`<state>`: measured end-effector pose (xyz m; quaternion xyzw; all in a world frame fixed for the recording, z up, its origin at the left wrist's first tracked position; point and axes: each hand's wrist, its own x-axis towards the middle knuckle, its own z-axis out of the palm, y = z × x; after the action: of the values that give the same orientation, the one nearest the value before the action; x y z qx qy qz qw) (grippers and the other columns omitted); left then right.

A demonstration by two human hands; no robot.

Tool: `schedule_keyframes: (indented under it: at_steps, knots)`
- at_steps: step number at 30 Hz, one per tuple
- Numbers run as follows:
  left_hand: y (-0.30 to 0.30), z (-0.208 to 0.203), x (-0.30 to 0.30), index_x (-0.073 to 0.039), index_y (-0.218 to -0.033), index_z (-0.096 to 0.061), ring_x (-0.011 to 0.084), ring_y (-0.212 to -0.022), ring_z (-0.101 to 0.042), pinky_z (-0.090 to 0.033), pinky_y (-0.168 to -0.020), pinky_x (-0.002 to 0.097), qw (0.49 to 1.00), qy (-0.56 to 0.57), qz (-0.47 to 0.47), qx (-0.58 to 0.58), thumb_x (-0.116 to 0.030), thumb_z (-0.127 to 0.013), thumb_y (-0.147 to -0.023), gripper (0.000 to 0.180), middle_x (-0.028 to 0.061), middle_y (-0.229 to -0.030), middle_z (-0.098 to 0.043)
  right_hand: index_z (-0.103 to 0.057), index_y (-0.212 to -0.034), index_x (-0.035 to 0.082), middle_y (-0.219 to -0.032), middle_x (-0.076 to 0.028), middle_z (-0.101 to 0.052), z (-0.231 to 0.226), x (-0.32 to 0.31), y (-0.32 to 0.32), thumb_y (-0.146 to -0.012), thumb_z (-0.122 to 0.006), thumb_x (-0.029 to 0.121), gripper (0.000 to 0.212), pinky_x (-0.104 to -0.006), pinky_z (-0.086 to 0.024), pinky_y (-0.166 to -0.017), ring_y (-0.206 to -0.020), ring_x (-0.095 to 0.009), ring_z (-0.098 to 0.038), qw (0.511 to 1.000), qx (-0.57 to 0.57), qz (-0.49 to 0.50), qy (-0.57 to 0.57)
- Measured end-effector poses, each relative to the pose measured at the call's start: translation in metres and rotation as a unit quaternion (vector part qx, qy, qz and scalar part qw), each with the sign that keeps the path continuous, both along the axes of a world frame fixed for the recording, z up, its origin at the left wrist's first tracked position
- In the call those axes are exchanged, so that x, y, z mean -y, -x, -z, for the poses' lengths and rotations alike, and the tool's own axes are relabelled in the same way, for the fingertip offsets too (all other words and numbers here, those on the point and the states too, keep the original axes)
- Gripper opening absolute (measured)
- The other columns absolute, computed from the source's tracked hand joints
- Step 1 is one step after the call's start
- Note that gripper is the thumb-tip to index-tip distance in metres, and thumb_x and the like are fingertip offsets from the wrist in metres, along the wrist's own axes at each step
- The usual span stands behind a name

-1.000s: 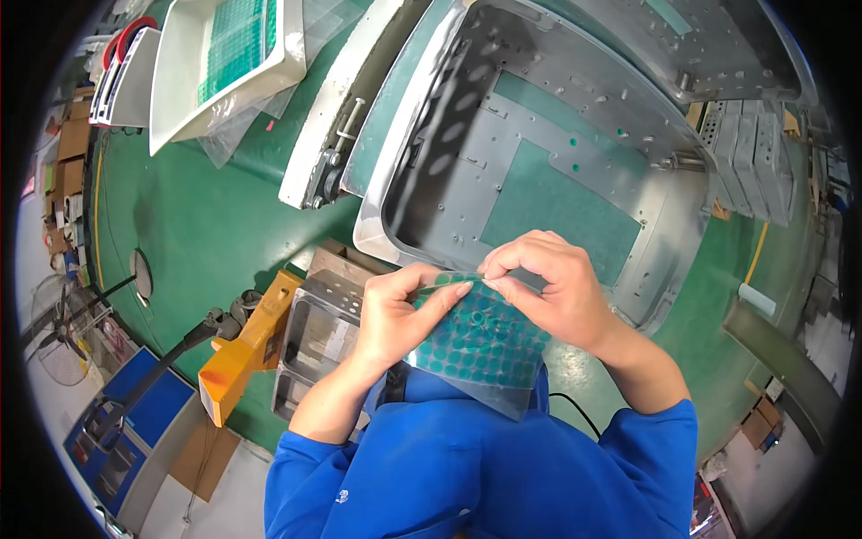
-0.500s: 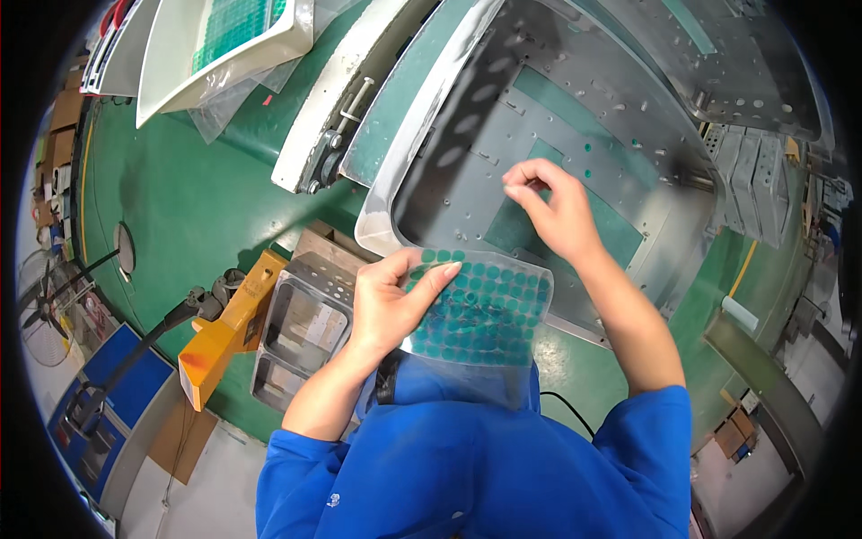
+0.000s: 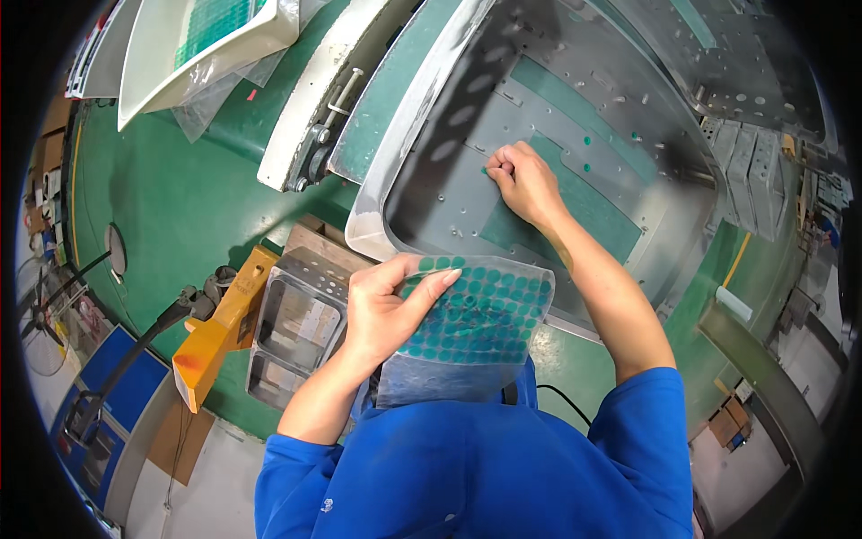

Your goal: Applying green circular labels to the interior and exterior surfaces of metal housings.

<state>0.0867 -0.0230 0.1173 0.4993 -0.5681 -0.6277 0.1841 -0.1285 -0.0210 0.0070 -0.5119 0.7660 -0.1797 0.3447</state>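
Note:
My left hand (image 3: 388, 305) grips the upper left edge of a clear sheet of green round stickers (image 3: 476, 319), thumb on top, in front of my body. My right hand (image 3: 532, 187) is over the inside of a grey metal housing (image 3: 433, 220). Its thumb and fingers are pinched on a small green round sticker (image 3: 485, 170), which shows at the fingertips. Whether the sticker touches the metal I cannot tell. Several green dots (image 3: 586, 168) and large green film patches (image 3: 597, 216) lie on the housing's inner face, beyond my right wrist.
At the upper left a white bin (image 3: 144, 81) holds more green sticker sheets. An orange jack-like tool (image 3: 224, 323) stands on the green floor beside a metal frame with openings (image 3: 301, 323). Another perforated metal panel (image 3: 763, 81) rises at the upper right.
My right hand has moved left and slightly up, its fingertips lower toward the metal. A green sticker now shows at them. The left hand keeps its grip on the sheet.

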Motion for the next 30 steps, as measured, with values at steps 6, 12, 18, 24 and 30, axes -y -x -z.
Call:
schedule_keyframes:
  at_steps: [6,12,18,24,30]
  knots:
    - [0.0007,0.001,0.0004,0.001,-0.076,-0.062,0.003,-0.054,-0.05,-0.038,-0.05,0.0163,1.0,0.018,0.0,-0.001,-0.006,-0.067,-0.072,0.01,0.0,-0.061,-0.059,-0.058,-0.073,0.01,-0.079,-0.007,-0.053,0.0035,-0.0018,-0.0019,-0.073,-0.058,0.011,0.002,-0.0372,-0.043,-0.066,-0.078,-0.026,-0.053,1.0,-0.028,-0.004,0.004]
    - [0.0028,-0.0009,0.0003,0.001,-0.076,-0.062,0.0028,-0.054,-0.05,-0.038,-0.05,0.0162,1.0,0.013,-0.012,-0.013,-0.006,-0.067,-0.072,0.01,0.0001,-0.062,-0.059,-0.058,-0.073,0.01,-0.08,-0.008,-0.054,0.0011,0.0,-0.0037,-0.072,-0.059,0.013,0.003,-0.0379,-0.043,-0.066,-0.08,-0.026,-0.053,0.999,-0.049,-0.009,0.007]
    - [0.0031,-0.0001,0.0005,0.001,-0.078,-0.063,0.004,-0.056,-0.054,-0.041,-0.049,0.0181,1.0,0.02,-0.011,-0.01,-0.009,-0.068,-0.073,0.012,0.0044,-0.063,-0.062,-0.056,-0.075,0.01,-0.073,-0.003,-0.05,0.0056,-0.0038,-0.005,-0.072,-0.06,0.011,0.005,-0.0325,-0.042,-0.06,-0.068,-0.02,-0.052,0.995,-0.085,-0.021,0.047]
    - [0.0048,-0.0014,-0.0003,0.001,-0.078,-0.062,0.0025,-0.056,-0.05,-0.039,-0.051,0.0158,1.0,0.014,-0.021,-0.014,-0.007,-0.068,-0.072,0.011,-0.0002,-0.064,-0.06,-0.055,-0.074,0.01,-0.072,-0.003,-0.05,0.0041,-0.0039,-0.0071,-0.072,-0.06,0.011,0.006,-0.0325,-0.042,-0.059,-0.068,-0.019,-0.052,0.993,-0.092,-0.019,0.065]
    - [0.005,-0.0018,-0.0009,0.001,-0.079,-0.062,0.0024,-0.057,-0.051,-0.039,-0.052,0.0156,1.0,0.024,-0.019,-0.003,-0.007,-0.068,-0.072,0.012,0.0001,-0.065,-0.06,-0.055,-0.075,0.011,-0.07,-0.002,-0.051,0.0047,-0.006,-0.0071,-0.07,-0.062,0.011,0.008,-0.0325,-0.041,-0.057,-0.065,-0.019,-0.052,0.994,-0.08,-0.002,0.071]
